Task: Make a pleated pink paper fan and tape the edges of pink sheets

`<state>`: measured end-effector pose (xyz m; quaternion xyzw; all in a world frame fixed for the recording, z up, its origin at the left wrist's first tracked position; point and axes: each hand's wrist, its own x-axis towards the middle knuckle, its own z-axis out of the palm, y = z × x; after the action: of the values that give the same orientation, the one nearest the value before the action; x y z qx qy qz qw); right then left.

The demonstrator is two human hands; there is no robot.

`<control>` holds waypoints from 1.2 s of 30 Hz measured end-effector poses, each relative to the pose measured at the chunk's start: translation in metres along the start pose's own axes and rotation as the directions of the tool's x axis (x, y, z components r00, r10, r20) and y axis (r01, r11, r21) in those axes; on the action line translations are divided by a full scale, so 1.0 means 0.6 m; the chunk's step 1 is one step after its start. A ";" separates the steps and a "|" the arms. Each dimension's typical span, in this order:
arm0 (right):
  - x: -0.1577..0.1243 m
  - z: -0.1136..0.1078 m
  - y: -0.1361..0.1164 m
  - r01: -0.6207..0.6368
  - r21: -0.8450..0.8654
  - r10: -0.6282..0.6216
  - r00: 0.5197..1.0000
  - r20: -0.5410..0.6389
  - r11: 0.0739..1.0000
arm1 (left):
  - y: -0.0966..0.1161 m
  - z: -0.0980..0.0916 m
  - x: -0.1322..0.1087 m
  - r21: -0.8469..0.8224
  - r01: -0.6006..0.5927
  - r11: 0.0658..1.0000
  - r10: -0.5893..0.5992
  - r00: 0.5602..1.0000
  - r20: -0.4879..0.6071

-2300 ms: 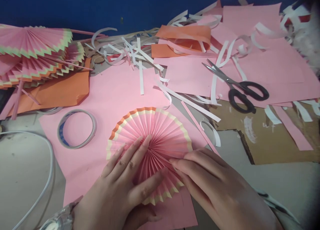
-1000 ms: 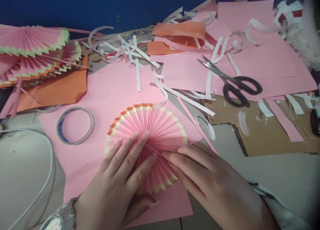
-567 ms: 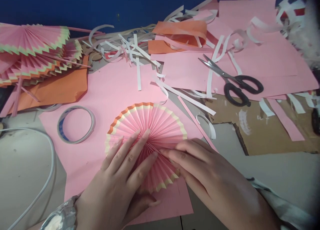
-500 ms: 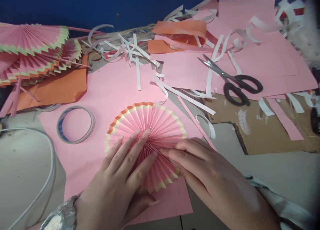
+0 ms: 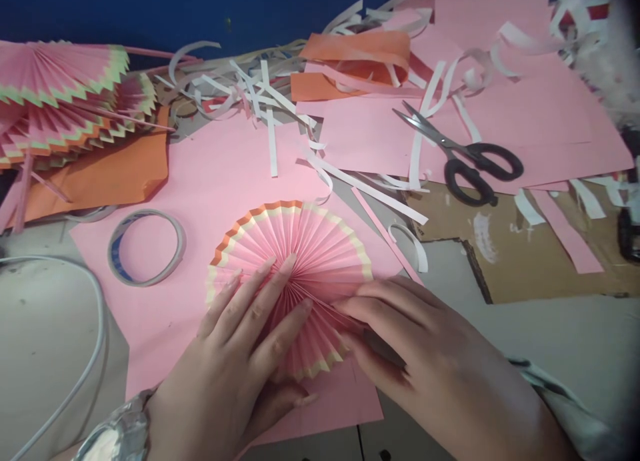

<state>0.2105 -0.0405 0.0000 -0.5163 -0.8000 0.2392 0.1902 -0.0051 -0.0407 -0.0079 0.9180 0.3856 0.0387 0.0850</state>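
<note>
A round pleated paper fan (image 5: 325, 247) lies on a pink sheet (image 5: 200, 174). Its folds are pink, with a pale yellow zigzag rim and an orange edge along the upper left. My left hand (image 5: 240, 341) rests flat across its left side, fingers spread, the tips near the centre. At the lower right of the disc, my right hand (image 5: 410, 341) has thumb and fingers closed on the folded edges, where a seam runs out from the centre. The fingertips partly hide that spot. Left of the fan sits a roll of tape (image 5: 181, 247) on the sheet.
Black-handled scissors (image 5: 445, 141) lie open on pink paper at the right. Finished-looking pleated fans (image 5: 60, 81) are stacked at the far left over orange paper (image 5: 125, 167). White paper strips (image 5: 273, 141) litter the back. Cardboard (image 5: 450, 221) lies right; a white cable (image 5: 103, 314) curves left.
My right hand has slid slightly outward along the fan's lower right folds, its thumb now farther from the fingers. The left hand stays flat on the fan. The whole view has shifted slightly.
</note>
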 end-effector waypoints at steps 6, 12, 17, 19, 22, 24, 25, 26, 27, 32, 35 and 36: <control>-0.005 0.000 -0.002 0.014 -0.099 -0.016 0.999 -0.028 0.995 | 0.000 -0.003 0.001 -0.009 -0.001 1.000 0.000 1.000 -0.007; -0.001 -0.002 0.000 -0.001 -0.147 -0.003 1.000 -0.028 0.989 | 0.001 -0.010 0.002 -0.010 -0.005 1.000 0.005 1.000 0.009; 0.003 -0.001 0.001 0.012 -0.167 -0.017 0.999 -0.029 0.986 | 0.005 -0.011 0.000 -0.014 -0.043 0.999 0.043 0.999 -0.031; 0.004 0.000 0.000 0.022 -0.157 -0.027 0.999 -0.030 0.987 | 0.007 -0.010 0.000 -0.018 -0.049 0.999 0.048 0.998 -0.042; 0.004 0.001 -0.001 0.024 -0.143 -0.028 0.999 -0.027 0.989 | 0.008 -0.010 -0.001 -0.025 -0.041 0.999 0.040 0.999 -0.024; 0.004 0.001 -0.001 0.026 -0.133 -0.028 0.999 -0.017 0.991 | 0.009 -0.011 0.000 -0.023 -0.034 0.999 0.034 0.999 -0.019; 0.004 0.001 -0.001 0.028 -0.129 -0.030 0.999 -0.015 0.991 | 0.009 -0.011 0.000 -0.020 -0.028 0.999 0.027 0.999 -0.021; 0.003 0.002 -0.001 0.029 -0.125 -0.031 0.999 -0.014 0.992 | 0.010 -0.011 0.000 -0.019 -0.020 1.000 0.020 0.999 -0.025; 0.003 0.002 -0.001 0.029 -0.122 -0.031 0.999 -0.015 0.992 | 0.010 -0.011 0.000 -0.017 -0.014 1.000 0.013 1.000 -0.027; 0.003 0.000 0.000 0.016 -0.093 -0.016 1.000 0.004 0.996 | 0.010 -0.009 0.002 -0.013 -0.021 1.000 0.021 0.999 -0.039; 0.003 -0.004 0.003 0.004 -0.062 -0.003 1.000 0.028 0.998 | 0.009 -0.009 0.002 -0.019 -0.018 1.000 0.017 0.999 -0.049; 0.002 -0.005 0.004 0.002 -0.049 0.000 0.999 0.040 0.999 | 0.008 -0.010 0.002 -0.019 -0.021 1.000 0.020 0.999 -0.051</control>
<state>0.2136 -0.0381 0.0013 -0.5156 -0.8096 0.2296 0.1613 -0.0014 -0.0425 -0.0013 0.9197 0.3777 0.0666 0.0838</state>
